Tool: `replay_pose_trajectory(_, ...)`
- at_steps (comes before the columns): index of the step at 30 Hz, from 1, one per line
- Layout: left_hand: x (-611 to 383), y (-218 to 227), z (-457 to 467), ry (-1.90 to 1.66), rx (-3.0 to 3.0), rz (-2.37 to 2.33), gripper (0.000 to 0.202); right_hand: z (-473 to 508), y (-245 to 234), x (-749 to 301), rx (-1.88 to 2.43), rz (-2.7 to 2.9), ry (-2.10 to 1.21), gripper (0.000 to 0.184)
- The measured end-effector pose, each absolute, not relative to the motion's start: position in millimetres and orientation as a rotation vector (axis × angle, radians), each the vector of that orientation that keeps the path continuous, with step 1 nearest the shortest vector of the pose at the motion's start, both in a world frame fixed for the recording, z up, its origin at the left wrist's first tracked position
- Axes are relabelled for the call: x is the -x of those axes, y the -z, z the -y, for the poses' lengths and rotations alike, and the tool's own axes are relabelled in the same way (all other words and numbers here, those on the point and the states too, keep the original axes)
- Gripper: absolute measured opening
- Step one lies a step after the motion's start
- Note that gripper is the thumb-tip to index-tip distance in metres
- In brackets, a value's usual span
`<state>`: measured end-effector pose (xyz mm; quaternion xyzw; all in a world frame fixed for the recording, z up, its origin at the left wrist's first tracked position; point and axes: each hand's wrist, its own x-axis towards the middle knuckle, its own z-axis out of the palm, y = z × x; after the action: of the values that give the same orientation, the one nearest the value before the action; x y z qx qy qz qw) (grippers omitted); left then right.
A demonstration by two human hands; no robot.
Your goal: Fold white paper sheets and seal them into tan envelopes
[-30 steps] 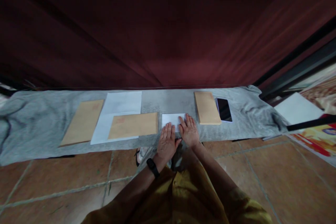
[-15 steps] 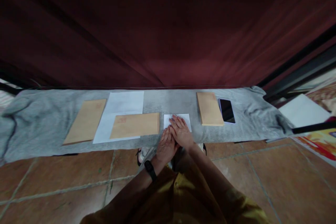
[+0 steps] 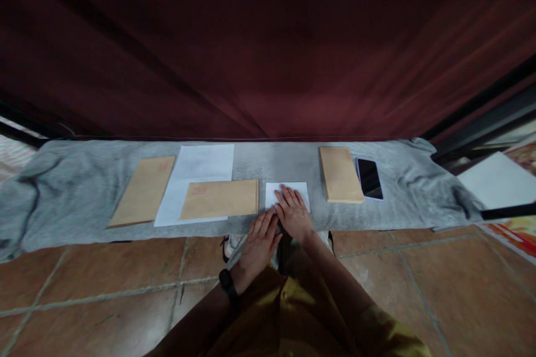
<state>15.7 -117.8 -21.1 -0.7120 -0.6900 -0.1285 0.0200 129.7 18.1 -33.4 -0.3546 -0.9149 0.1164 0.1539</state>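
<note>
A small white folded paper (image 3: 272,192) lies flat near the front edge of the cloth-covered table. My right hand (image 3: 292,215) rests on it, palm down with fingers stretched out. Just left of it, my left hand (image 3: 260,237) lies flat at the table's front edge, its fingertips close to the paper's near corner. Whether those fingertips touch the paper I cannot tell. To the left, a brown envelope (image 3: 221,199) overlaps a large white sheet (image 3: 205,162).
Another brown envelope pile (image 3: 142,192) is at the far left. On the right are a stack of brown envelopes (image 3: 341,174) and a phone (image 3: 369,178). Grey cloth (image 3: 285,164) covers the narrow table; a dark red curtain (image 3: 268,67) hangs behind it.
My left hand has slid off the white paper, back and to the left, parting from my right hand. My right hand stays on the paper. The view has shifted slightly.
</note>
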Motion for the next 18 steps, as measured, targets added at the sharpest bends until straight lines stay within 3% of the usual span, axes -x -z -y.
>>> replay_pose_trajectory(4, 16, 11, 109, 0.526, 2.161, 2.114, 0.058, -18, 35, -130, 1.012, 2.612, -0.327, 0.049)
replay_pose_trajectory(8, 69, 7, 93, 0.554, 2.035, 2.27, 0.095, -17, 36, -129, 1.031, 2.61, -0.299, 0.05)
replay_pose_trajectory(10, 88, 3, 89, 0.532, 2.031, 2.317, 0.102, -16, 36, -129, 1.038, 2.609, -0.279, 0.054)
replay_pose_trajectory(18, 19, 8, 105, 0.434, 2.391, 2.019, 0.077, -17, 32, -130, 1.069, 2.667, -0.303, 0.056)
